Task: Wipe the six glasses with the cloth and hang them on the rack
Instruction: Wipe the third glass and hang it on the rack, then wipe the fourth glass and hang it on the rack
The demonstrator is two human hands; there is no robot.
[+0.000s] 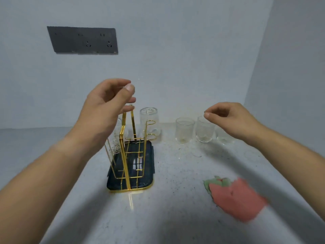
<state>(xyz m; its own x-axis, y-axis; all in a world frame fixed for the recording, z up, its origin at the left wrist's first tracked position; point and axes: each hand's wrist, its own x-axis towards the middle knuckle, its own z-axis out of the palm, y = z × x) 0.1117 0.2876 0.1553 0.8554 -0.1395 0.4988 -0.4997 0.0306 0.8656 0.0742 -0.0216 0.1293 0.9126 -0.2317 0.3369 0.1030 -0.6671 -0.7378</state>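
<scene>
The head view looks forward and down from above the near edge of the counter (175,182), wide-angle, facing a wall corner (246,95). The rack (134,155) stands close at centre frame. The left forearm (40,176) and right forearm (292,152) enter from the lower corners. A socket panel (82,40) sits upper left.

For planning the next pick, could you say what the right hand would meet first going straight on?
Probably the middle upright glass, just below the fingertips of the right hand; depth is unclear.
</scene>
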